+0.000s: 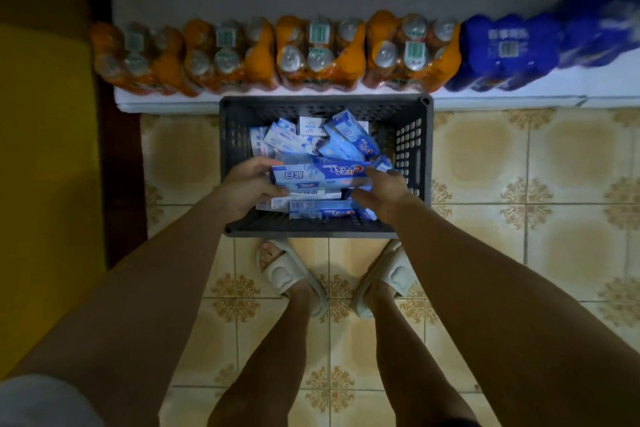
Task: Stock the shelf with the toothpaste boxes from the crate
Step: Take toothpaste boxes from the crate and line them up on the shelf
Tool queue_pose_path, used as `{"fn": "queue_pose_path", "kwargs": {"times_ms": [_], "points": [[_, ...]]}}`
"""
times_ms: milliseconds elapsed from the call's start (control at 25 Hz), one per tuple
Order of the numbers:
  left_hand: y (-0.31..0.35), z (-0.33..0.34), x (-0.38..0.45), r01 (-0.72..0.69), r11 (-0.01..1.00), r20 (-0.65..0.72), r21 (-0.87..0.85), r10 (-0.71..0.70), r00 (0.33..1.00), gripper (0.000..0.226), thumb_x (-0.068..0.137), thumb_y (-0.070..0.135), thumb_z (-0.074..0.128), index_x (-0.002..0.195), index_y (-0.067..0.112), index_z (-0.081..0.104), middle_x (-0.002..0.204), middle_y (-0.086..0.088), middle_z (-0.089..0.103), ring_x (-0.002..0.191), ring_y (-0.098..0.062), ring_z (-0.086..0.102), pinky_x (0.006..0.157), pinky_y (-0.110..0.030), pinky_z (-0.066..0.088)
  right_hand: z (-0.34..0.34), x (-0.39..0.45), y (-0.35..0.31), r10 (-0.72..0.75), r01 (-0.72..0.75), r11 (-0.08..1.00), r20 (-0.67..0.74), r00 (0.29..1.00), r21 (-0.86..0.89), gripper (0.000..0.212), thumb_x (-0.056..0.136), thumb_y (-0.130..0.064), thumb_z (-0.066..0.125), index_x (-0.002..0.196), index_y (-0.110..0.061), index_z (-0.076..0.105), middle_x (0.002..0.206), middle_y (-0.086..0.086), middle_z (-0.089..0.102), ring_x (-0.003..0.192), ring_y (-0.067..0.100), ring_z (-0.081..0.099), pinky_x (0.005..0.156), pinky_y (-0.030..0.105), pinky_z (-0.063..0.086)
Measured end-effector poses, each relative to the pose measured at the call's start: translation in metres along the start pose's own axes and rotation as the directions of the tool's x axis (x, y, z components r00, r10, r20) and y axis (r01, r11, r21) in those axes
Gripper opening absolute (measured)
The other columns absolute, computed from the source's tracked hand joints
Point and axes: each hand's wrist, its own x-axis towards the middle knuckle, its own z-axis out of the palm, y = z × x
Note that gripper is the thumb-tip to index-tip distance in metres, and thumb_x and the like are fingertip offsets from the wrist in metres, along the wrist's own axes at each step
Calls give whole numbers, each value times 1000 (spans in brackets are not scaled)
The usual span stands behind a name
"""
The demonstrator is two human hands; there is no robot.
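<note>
Both hands reach into the crate [239, 107] from the head view: the left hand [247, 184] grips one end of a small bundle of toothpaste boxes [320, 177], the right hand [384, 189] cups the other. Its long axis runs left to right between them, each hand equally near. Roughly a dozen more boxes lie jumbled beneath; exact count unclear. Four orange bottle packs [322, 55] and two blue packs [505, 52] line the shelf [166, 102] beyond.

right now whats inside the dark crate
The crate holds a loose heap of blue toothpaste boxes. Both the left hand and the right hand grip a stack of boxes. The crate floor is covered.
</note>
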Motion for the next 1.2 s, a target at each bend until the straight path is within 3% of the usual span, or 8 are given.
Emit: {"fn": "queue_pose_path", "kwargs": {"times_ms": [200,360,480,600,760,880,1000,1200], "points": [[82,-15,-100,-37,993,86,-111,46,995,44,79,-24,60,100,14,60,112,-7,65,109,-25,63,80,-29,59,-6,-119,-69,-38,35,996,34,999,86,21,99,-11,56,120,-8,51,71,18,59,76,31,64,48,35,59],[147,-29,-184,171,929,307,-329,-67,949,30,78,-5,72,101,14,68,117,-16,65,105,-33,66,80,-44,59,-4,-219,-124,-225,226,974,58,973,-11,9,99,-13,55,107,-10,59,69,14,62,73,29,62,54,34,60],[181,-24,-241,193,970,460,-146,-106,881,64,53,26,95,111,18,69,128,-13,63,117,-33,60,91,-53,52,0,-290,-162,-415,432,891,135,900,-142,16,100,-13,54,114,-8,60,78,8,65,70,22,62,77,46,58],[217,-5,-286,116,991,462,61,-131,877,91,57,44,87,136,16,52,138,-12,54,125,-31,52,105,-54,41,5,-351,-191,-504,543,812,213,837,-214,22,99,-12,56,118,-5,63,83,9,66,67,19,63,70,37,59],[269,1,-337,16,986,532,168,-104,840,84,53,42,93,126,17,60,128,-9,64,111,-21,62,103,-43,43,7,-418,-221,-522,611,737,330,787,-291,22,99,-19,56,117,-10,65,90,13,67,79,22,65,63,33,56],[290,5,-367,-41,989,485,140,-32,874,60,70,23,86,122,12,60,120,-11,68,104,-19,67,96,-37,51,4,-463,-235,-515,652,692,421,747,-311,34,101,-29,53,131,-15,53,106,14,65,78,19,64,54,25,55],[304,12,-395,-106,990,355,-95,133,925,21,91,2,60,112,6,58,99,-11,74,89,-21,73,78,-33,60,-2,-499,-245,-394,611,675,499,772,-414,50,99,-47,50,137,-16,42,125,13,57,98,26,62,61,30,55],[330,10,-436,-357,877,152,-321,420,895,20,92,-3,56,109,6,58,98,-10,75,89,-23,73,72,-27,60,-6,-542,-261,-227,599,661,640,734,-452,46,98,-48,49,133,-19,47,127,16,57,105,36,66,79,45,60]]}}
